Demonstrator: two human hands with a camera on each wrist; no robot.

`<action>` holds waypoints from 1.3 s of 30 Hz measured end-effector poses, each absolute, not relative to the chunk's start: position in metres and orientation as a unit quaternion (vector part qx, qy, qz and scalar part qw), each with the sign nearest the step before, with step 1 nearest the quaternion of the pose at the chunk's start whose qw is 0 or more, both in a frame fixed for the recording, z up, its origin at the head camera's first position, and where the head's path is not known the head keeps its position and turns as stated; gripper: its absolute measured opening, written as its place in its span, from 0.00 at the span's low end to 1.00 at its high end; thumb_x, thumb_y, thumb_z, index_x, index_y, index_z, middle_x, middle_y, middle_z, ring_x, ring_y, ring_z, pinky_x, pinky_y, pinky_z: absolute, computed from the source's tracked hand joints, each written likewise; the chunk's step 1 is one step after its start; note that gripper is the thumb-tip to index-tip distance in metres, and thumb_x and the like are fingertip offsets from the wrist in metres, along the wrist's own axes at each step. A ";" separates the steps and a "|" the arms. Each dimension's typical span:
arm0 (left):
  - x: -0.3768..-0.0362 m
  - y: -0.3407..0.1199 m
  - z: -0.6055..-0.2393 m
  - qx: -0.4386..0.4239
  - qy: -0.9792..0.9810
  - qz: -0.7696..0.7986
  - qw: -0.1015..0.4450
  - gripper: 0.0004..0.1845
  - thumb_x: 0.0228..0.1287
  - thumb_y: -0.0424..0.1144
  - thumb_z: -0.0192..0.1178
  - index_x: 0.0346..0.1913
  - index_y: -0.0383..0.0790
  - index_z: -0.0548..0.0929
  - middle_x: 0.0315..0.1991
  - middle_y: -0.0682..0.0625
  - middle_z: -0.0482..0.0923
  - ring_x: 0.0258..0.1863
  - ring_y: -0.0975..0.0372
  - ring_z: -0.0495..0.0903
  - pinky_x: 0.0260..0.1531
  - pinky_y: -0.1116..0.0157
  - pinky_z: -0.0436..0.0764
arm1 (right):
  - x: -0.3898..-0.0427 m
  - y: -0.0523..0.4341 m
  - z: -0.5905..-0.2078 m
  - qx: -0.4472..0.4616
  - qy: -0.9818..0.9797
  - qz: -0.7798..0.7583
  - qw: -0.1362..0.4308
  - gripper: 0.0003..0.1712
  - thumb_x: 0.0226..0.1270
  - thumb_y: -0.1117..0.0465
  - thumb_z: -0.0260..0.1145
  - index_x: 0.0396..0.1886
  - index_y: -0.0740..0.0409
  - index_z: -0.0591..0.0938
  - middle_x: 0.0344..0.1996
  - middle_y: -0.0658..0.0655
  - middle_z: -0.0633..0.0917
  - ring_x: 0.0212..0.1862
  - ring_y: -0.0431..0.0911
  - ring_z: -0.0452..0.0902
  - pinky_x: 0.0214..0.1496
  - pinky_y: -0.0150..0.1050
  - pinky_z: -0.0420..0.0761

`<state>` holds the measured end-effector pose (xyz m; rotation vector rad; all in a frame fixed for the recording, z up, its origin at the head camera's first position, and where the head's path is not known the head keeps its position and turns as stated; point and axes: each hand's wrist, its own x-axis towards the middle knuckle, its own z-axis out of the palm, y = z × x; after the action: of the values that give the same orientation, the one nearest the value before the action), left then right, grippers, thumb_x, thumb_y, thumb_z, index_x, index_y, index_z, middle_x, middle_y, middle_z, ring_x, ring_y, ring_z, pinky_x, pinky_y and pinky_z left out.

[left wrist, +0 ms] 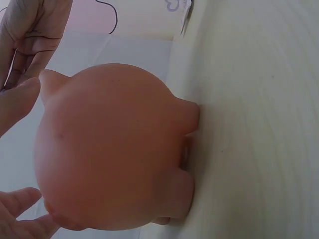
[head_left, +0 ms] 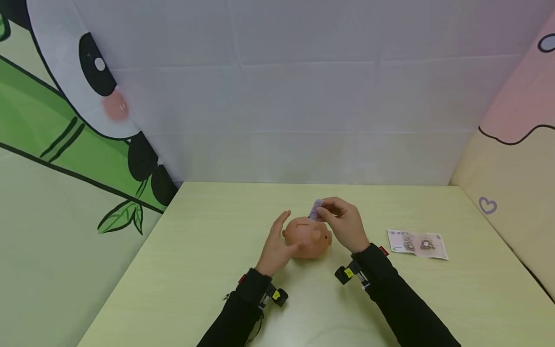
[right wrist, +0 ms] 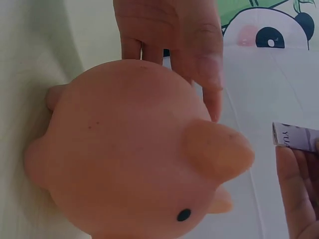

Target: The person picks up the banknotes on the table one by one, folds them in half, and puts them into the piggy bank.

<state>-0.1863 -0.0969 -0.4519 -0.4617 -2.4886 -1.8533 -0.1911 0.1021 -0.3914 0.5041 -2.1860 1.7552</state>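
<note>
A pink piggy bank [head_left: 307, 243] stands on the table with a slot in its back. My right hand [head_left: 344, 224] pinches a small folded purple banknote [head_left: 315, 210] between thumb and fingers just above the pig's back, beside the slot. Printed letters show on the folded note [right wrist: 296, 137] in the right wrist view, where it is apart from the pig. My left hand [head_left: 275, 248] is at the pig's left side, fingers extended and thumb against or close to its body. In the left wrist view, the thumb [left wrist: 19, 105] and fingertips flank the pig's rounded body [left wrist: 109, 144].
A creased, unfolded banknote [head_left: 417, 244] lies flat on the pale wooden table [head_left: 208, 231], right of the right hand. A white cloth backdrop [head_left: 303, 111] rises behind the table, with cartoon-printed panels at left and right. Dark sleeves carry wrist cameras.
</note>
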 end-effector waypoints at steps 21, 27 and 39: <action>-0.192 -0.096 -0.463 -0.151 -0.782 -0.603 -0.044 0.44 0.59 0.40 0.70 0.76 0.46 0.58 0.74 0.42 0.59 0.67 0.48 0.68 0.61 0.46 0.74 | -0.207 0.086 -0.410 0.201 -0.813 0.530 0.134 0.08 0.67 0.65 0.66 0.43 0.62 0.85 0.40 0.60 0.88 0.42 0.51 0.85 0.47 0.36 0.84; -0.194 -0.096 -0.465 -0.157 -0.780 -0.604 -0.045 0.44 0.60 0.41 0.70 0.76 0.42 0.58 0.73 0.42 0.59 0.66 0.48 0.69 0.60 0.47 0.75 | -0.207 0.083 -0.410 0.210 -0.814 0.523 0.140 0.08 0.66 0.65 0.66 0.43 0.61 0.86 0.40 0.59 0.88 0.42 0.51 0.85 0.47 0.40 0.85; -0.194 -0.097 -0.468 -0.170 -0.776 -0.606 -0.041 0.46 0.59 0.49 0.70 0.75 0.43 0.59 0.73 0.43 0.60 0.65 0.49 0.70 0.59 0.49 0.76 | -0.207 0.083 -0.412 0.232 -0.828 0.483 0.164 0.06 0.64 0.67 0.68 0.40 0.60 0.85 0.37 0.56 0.88 0.39 0.47 0.84 0.42 0.33 0.84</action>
<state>-0.1944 -0.0969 -0.4678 -0.5491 -2.5018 -1.9563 -0.2066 0.0835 -0.4125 0.6604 -2.3618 1.3776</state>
